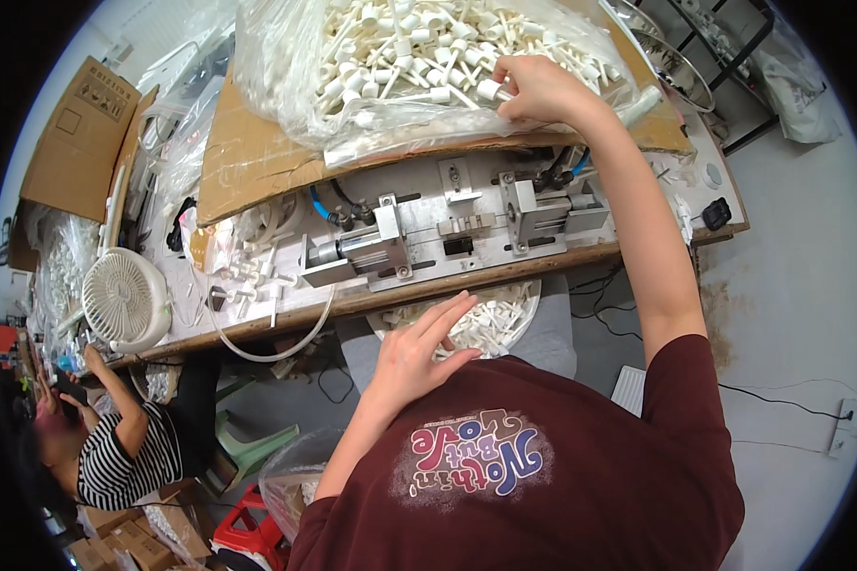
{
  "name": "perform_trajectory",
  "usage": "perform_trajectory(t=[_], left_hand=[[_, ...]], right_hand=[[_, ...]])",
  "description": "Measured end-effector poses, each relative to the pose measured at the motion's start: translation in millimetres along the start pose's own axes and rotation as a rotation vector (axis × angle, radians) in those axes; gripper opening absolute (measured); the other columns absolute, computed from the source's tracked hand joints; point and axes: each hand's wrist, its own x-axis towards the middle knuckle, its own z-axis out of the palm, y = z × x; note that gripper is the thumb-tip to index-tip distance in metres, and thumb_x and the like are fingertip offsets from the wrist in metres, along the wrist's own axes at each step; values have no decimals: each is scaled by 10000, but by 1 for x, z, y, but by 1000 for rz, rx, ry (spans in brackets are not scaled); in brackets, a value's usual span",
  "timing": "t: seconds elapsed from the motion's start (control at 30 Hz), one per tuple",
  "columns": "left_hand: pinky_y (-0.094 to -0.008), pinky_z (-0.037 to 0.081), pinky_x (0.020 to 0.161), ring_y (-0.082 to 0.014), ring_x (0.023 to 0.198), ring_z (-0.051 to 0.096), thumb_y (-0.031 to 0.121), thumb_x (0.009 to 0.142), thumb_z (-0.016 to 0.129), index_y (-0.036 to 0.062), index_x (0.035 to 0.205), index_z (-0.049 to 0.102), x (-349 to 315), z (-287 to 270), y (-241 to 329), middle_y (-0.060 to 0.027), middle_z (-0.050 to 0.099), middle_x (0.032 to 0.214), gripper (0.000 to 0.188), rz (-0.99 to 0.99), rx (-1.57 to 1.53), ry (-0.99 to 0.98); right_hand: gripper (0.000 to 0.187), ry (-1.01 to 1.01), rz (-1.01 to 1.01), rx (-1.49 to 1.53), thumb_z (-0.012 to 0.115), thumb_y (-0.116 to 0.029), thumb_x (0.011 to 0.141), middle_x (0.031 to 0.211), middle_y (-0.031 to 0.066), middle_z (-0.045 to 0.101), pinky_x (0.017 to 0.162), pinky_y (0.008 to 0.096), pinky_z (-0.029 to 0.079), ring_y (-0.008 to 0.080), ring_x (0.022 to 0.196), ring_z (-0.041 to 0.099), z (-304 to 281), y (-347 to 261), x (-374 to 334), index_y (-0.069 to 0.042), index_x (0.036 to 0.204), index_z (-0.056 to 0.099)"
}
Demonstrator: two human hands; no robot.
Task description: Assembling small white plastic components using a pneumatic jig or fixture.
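At the far side of the bench, my right hand (546, 90) reaches into a heap of white mallet-shaped plastic parts (419, 57). Its thumb and fingers close round one white plastic part (489, 89) at the heap's near edge. My left hand (414, 354) hovers by my lap, fingers stretched out and nothing in it. Just beyond it, a round white bowl (536, 319) on my lap holds many small white pieces, partly covered by the hand and my shirt. Between the hands stands a metal clamping fixture (462, 226) with two cylinder units facing each other.
Clear plastic sheeting (276, 71) and a cardboard sheet (248, 162) lie under the heap, overhanging the fixture. Left on the bench are loose white parts (248, 285), a looping clear tube (276, 358) and a white fan (124, 300). Another person (129, 447) in stripes sits at lower left.
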Motion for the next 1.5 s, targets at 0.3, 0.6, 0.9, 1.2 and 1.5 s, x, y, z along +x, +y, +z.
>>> perform_trajectory(t=[0.3,0.6,0.9,1.2,1.5], left_hand=[[-272,513,562,-142,652,683,171,780,787,128,1351,561,-1,5,-2,-83,682,1106,616,1,19,4],[-272,508,564,-143,602,649,94,821,733,129,1339,567,-5,10,-5,-62,701,1097,545,-54,-69,-24],[-276,514,570,-147,600,648,70,845,691,148,1323,580,-6,16,-13,-61,705,1103,497,-68,-73,-3],[-291,515,557,-163,613,659,92,854,687,173,1319,585,-7,19,-15,-52,709,1073,483,-54,17,-32],[-313,515,550,-197,624,654,140,868,682,192,1329,579,-5,20,-15,-56,702,977,476,-14,93,-55]], right_hand=[[210,281,-81,81,627,-135,819,811,176,621,696,410,479,325,757,617,2,28,10,26,924,543],[296,119,49,-214,635,-142,798,1021,238,675,832,430,537,376,971,656,23,34,62,28,1039,611],[288,7,117,-305,688,-155,703,922,236,694,760,434,562,365,896,684,6,12,54,44,911,671],[307,68,71,-259,702,-146,703,942,244,672,800,441,542,350,952,656,-5,-1,23,11,964,667],[188,98,-193,-230,696,-79,752,943,145,695,768,423,552,322,917,674,-7,-15,10,-55,938,684]])
